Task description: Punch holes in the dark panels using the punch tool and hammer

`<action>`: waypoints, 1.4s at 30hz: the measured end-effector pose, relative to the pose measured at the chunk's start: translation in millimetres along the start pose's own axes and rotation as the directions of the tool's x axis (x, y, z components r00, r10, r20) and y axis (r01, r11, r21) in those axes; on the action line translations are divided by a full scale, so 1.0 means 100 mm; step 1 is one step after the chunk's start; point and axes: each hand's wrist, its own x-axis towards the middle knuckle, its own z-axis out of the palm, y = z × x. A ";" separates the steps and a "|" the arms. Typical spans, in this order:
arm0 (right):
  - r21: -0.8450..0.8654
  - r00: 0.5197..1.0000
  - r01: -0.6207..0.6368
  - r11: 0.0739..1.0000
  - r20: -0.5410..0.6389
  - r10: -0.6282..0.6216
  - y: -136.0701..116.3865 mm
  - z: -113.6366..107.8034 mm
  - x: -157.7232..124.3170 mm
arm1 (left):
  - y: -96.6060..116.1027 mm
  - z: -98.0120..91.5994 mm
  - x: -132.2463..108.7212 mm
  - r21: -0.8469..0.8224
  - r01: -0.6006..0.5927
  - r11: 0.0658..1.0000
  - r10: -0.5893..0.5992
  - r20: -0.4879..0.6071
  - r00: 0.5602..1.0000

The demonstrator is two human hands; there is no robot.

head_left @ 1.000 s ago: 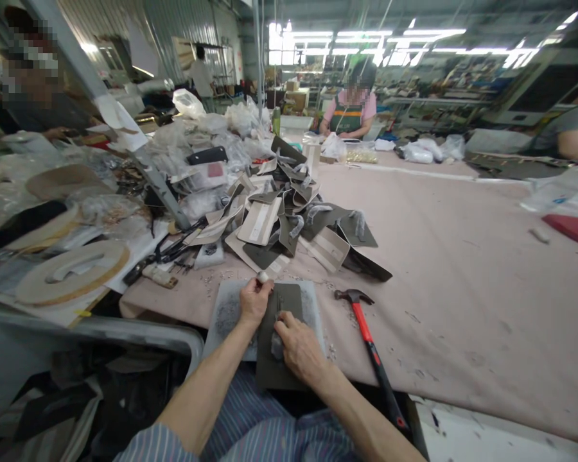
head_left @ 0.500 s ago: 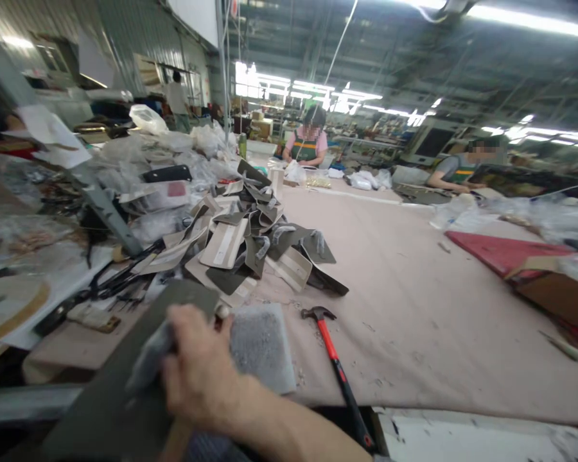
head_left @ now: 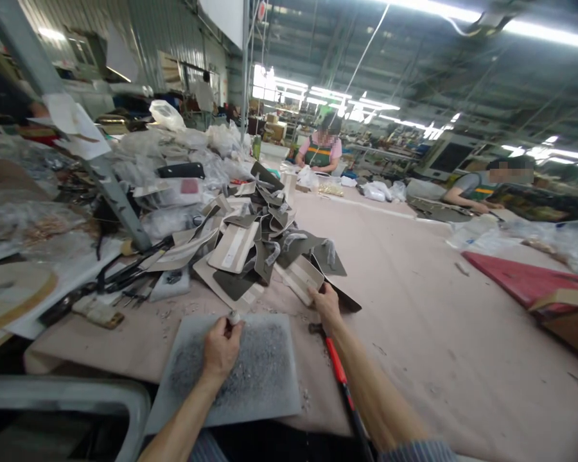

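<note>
My left hand [head_left: 221, 350] is closed around a short punch-like tool [head_left: 234, 316] whose pale, rounded end sticks up above the fingers. It is over a grey-white pad [head_left: 274, 385], which is covered with dark marks. My right hand [head_left: 326, 303] reaches to the near right of the heap and pinches the edge of a beige-backed leather panel [head_left: 302, 280]. Just below that wrist lies a claw hammer [head_left: 336, 362] with a red and black handle, partly covered by my forearm. Several similar panels, dark green-grey on one side, some with plastic-wrapped handles [head_left: 272, 253], make up the heap.
A metal post [head_left: 120, 202] slants up on the left beside plastic-bagged goods [head_left: 192, 138]. Pliers-like tools [head_left: 135, 273] lie near it. At right are a red sheet [head_left: 515, 273] and a cardboard box [head_left: 568, 314]. Two co-workers sit across the table.
The dark panel my right hand carried at the lower left is gone from view. That hand has moved right to the heap. The pad and my left hand are now uncovered.
</note>
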 end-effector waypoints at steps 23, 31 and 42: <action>-0.462 0.708 0.697 0.548 0.565 -0.423 0.29 0.02 -2.82 | 0.00 -0.13 0.04 -0.255 0.064 0.965 -0.054 0.046 0.997; -0.346 0.700 0.645 0.681 0.625 -0.346 0.12 -0.10 -2.81 | -0.07 0.10 0.14 -0.260 0.086 0.962 -0.017 0.257 0.966; -0.657 0.945 0.323 0.681 0.268 -0.189 0.72 -0.90 -1.75 | -0.11 0.08 0.14 -0.225 0.112 0.968 -0.044 0.286 0.957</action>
